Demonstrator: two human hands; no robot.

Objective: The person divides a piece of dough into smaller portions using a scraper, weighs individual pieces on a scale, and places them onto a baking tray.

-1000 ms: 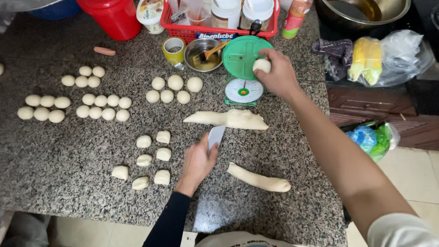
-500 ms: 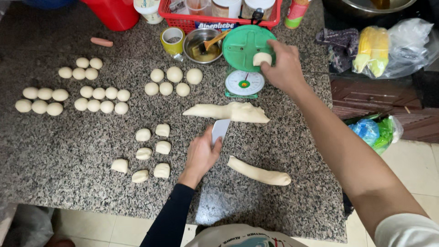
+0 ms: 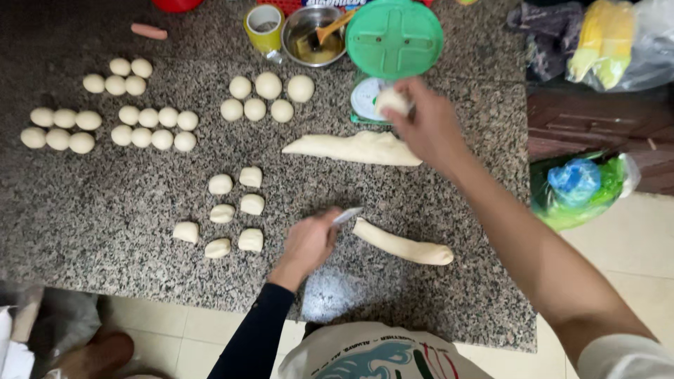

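My right hand (image 3: 430, 128) holds a small piece of dough (image 3: 391, 101) just in front of the green kitchen scale (image 3: 394, 36), over its dial. Below it on the granite counter (image 3: 105, 203) lies a long flattened dough strip (image 3: 354, 148). My left hand (image 3: 309, 242), in a black sleeve, grips a pale dough scraper (image 3: 347, 215) whose blade touches the left end of a rolled dough log (image 3: 404, 244). Several cut dough pieces (image 3: 239, 205) lie left of that hand.
Rounded dough balls sit in groups at the back centre (image 3: 265, 97) and the far left (image 3: 112, 116). A steel bowl with a spoon (image 3: 311, 36) and a yellow cup (image 3: 263, 27) stand beside the scale. Plastic bags (image 3: 579, 186) lie off the counter's right edge.
My right hand has lifted the dough piece off the scale's plate and drawn it toward me. My left hand has pulled the scraper back to the near dough log.
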